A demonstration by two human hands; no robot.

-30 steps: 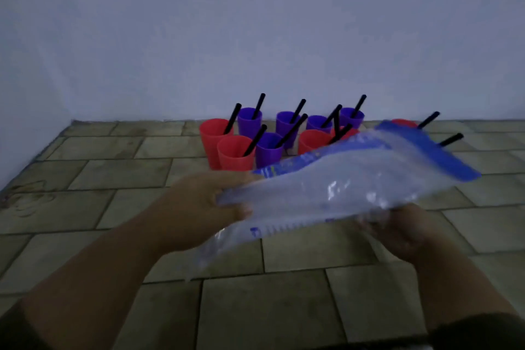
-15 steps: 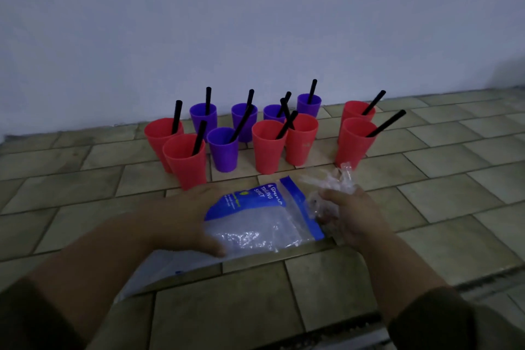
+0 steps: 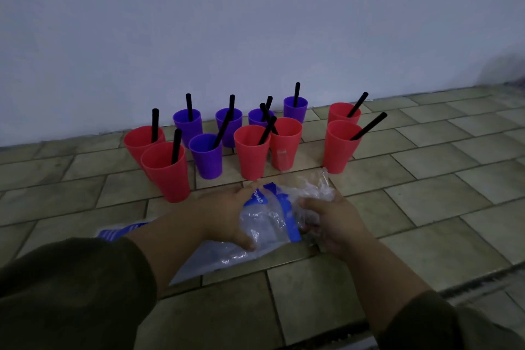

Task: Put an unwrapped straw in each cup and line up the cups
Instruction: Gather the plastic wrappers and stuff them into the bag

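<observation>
Several red cups point(image 3: 167, 172) and purple cups point(image 3: 206, 156) stand in two loose rows on the tiled floor near the wall, each with a black straw point(image 3: 176, 146) in it. In front of them lies a clear plastic bag with blue print point(image 3: 267, 221). My left hand point(image 3: 227, 214) presses flat on the bag's upper part. My right hand point(image 3: 331, 221) grips a crumpled clear wrapper bunch point(image 3: 318, 186) at the bag's blue-edged mouth. Two red cups point(image 3: 339, 146) stand apart at the right.
A pale wall point(image 3: 255, 23) rises right behind the cups. The tiled floor point(image 3: 426, 179) stretches to the right and toward me. A dark groove point(image 3: 483, 284) runs along the floor edge at the lower right.
The bag came down from mid-air onto the floor. My left hand now rests on it, and my right hand has closed on crumpled plastic at its mouth.
</observation>
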